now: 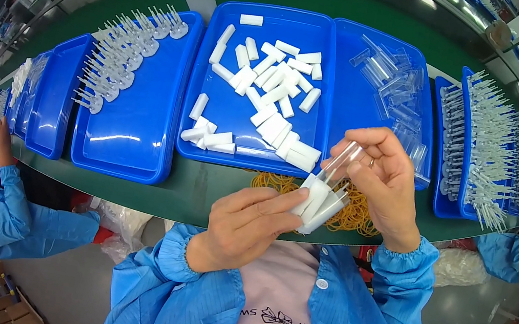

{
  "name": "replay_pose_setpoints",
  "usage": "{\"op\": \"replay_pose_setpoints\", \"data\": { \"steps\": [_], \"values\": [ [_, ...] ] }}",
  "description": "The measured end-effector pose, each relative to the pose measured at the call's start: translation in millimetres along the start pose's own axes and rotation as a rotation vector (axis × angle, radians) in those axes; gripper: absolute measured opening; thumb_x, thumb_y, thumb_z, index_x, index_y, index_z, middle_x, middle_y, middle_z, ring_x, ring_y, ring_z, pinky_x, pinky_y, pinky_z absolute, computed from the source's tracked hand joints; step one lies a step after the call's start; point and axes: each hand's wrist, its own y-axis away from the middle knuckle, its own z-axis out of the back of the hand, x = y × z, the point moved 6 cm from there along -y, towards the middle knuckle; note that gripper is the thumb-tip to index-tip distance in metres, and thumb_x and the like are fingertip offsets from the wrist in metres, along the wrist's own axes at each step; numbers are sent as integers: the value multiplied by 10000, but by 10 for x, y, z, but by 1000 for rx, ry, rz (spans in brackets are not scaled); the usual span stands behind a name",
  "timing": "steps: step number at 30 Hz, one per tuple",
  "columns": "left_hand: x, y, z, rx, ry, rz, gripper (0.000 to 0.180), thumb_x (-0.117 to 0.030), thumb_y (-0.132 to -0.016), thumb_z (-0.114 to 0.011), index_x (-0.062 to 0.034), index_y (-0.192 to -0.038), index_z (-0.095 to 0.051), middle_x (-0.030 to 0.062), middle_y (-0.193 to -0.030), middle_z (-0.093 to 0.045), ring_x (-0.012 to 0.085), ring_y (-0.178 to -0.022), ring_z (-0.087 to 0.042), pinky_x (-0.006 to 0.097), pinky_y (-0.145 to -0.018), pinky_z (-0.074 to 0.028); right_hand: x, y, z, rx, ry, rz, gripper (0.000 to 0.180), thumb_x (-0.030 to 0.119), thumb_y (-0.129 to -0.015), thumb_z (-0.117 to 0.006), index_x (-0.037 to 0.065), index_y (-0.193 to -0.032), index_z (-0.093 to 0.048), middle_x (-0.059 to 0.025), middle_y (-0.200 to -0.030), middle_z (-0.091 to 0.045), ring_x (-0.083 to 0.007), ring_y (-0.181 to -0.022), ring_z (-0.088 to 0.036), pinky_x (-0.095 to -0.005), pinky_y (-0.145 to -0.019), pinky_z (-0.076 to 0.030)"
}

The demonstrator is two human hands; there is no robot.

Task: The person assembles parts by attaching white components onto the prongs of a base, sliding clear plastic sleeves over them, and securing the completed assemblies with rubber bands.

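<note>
My left hand (247, 227) is closed around a few white blocks (313, 202) with rounded sides. At least one has a clear piece at its end. The thumb and fingers of my right hand (386, 176) pinch a clear plastic sleeve (343, 159), whose lower end meets the top of one held block. How far the sleeve covers that block I cannot tell. Beyond my hands, many loose white blocks like these lie in the middle blue tray (199, 147). More clear plastic sleeves (390, 81) are heaped in the blue tray (337, 151) to its right.
Yellow rubber bands (357, 216) lie on the green table (200, 186) just under my hands. A blue tray (120, 156) on the left holds clear pieces with upright stems (121, 63); trays at the right (466, 155) hold dense rows of similar ones. Co-workers (24, 212) sit on both sides.
</note>
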Motion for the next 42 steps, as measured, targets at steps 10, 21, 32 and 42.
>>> {"op": "replay_pose_setpoints", "data": {
  "steps": [10, 21, 32, 42],
  "values": [
    [-5, 24, 37, -37, 20, 23, 318, 0, -583, -701, -56, -895, -677, 94, -999, -683, 240, -797, -639, 309, -657, -531, 47, 69, 101, 108, 133, -49, 272, 102, -905, -619, -2, -1152, -579, -97, -1048, -621, -156, -998, -606, -306, -918, -464],
    [-61, -57, 71, -101, 80, -25, 473, 6, -642, -737, -25, -1098, -618, 66, -814, -670, 207, -686, -653, 287, -581, -498, 199, 145, 158, 89, 359, -150, 131, 93, -832, -668, 21, -938, -641, -24, -904, -619, -90, -905, -565, -249, -860, -425],
    [-151, -47, 73, -106, 17, -134, 367, -68, -673, -705, -55, -1037, -658, 71, -845, -671, 196, -685, -640, 277, -580, -512, 75, 265, 2, 126, 264, -169, 144, 45, -808, -697, 16, -941, -649, -58, -972, -632, -102, -883, -587, -251, -780, -470],
    [-180, -40, -8, -105, -58, -249, 291, -10, -710, -707, -83, -990, -676, 105, -854, -666, 212, -699, -649, 294, -580, -550, -15, 292, 101, 64, 232, -265, 150, 49, -813, -700, 12, -941, -631, -34, -947, -623, -80, -800, -591, -215, -637, -495]
  ]
}}
